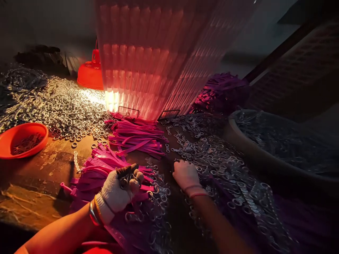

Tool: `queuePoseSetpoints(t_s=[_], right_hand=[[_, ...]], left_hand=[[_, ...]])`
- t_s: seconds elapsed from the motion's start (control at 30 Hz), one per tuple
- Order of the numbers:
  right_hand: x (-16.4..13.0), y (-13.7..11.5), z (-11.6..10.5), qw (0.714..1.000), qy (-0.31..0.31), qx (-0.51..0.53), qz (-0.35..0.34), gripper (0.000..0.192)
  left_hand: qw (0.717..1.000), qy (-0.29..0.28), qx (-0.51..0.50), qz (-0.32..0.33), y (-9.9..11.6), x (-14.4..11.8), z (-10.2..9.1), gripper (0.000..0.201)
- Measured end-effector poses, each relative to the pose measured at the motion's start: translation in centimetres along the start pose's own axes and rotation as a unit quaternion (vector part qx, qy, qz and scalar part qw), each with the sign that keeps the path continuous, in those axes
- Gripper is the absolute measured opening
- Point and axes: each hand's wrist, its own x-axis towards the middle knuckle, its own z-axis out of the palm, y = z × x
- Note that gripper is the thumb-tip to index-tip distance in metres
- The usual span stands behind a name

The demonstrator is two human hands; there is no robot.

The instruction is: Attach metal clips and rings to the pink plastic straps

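Observation:
My left hand (118,190), in a white glove with dark fingertips, is closed around several small metal rings (126,179). Beneath it lies a bundle of magenta straps (97,165), whose right ends carry metal rings and clasps (156,201). To its right, my right hand (186,174) has its fingers curled in, low over the table beside a heap of metal clasps (219,158). Whatever those fingers may hold is hidden. A second bundle of magenta straps (137,135) lies just beyond both hands.
Loose metal rings (66,106) spread under a lit red lamp (90,74) at the back left. An orange bowl (42,141) stands at the left. Ribbed translucent panels (148,63) rise at the back. A large tub (235,127) bounds the right side.

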Motion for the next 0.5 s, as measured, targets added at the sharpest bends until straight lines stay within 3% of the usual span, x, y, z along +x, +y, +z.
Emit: queuePoseSetpoints(t_s=[0.1,0.2,0.23,0.3,0.37,0.4,0.5], right_hand=[[-1.9,0.3,-1.3,0.995,-0.002,0.096,0.009,0.026],[-4.9,-1.2,-2.8,0.973,-0.022,0.226,-0.035,0.035],[-6.1,-2.2,-3.2,0.956,-0.034,0.286,-0.055,0.037],[-8.3,-4.6,-3.9,0.845,-0.117,0.514,-0.097,0.037],[-10.1,-7.0,-4.3,0.778,-0.119,0.610,-0.091,0.036],[-10.7,-8.1,-4.4,0.764,-0.101,0.631,-0.088,0.036],[-11.7,-10.1,-4.4,0.766,-0.036,0.635,-0.092,0.037]], left_hand=[[0.999,0.006,-0.029,-0.026,-0.3,-0.3,0.5,0.010],[0.998,-0.010,-0.047,-0.028,-0.2,-0.5,0.8,0.012],[0.998,-0.012,-0.055,-0.020,-0.1,-0.6,0.9,0.014],[0.998,-0.012,-0.064,0.000,0.1,-0.6,0.9,0.015],[0.998,-0.014,-0.059,0.029,0.2,-0.6,0.8,0.014],[0.998,-0.019,-0.044,0.048,0.1,-0.5,0.7,0.014],[0.994,-0.034,0.023,0.101,-0.4,0.1,0.4,0.017]])
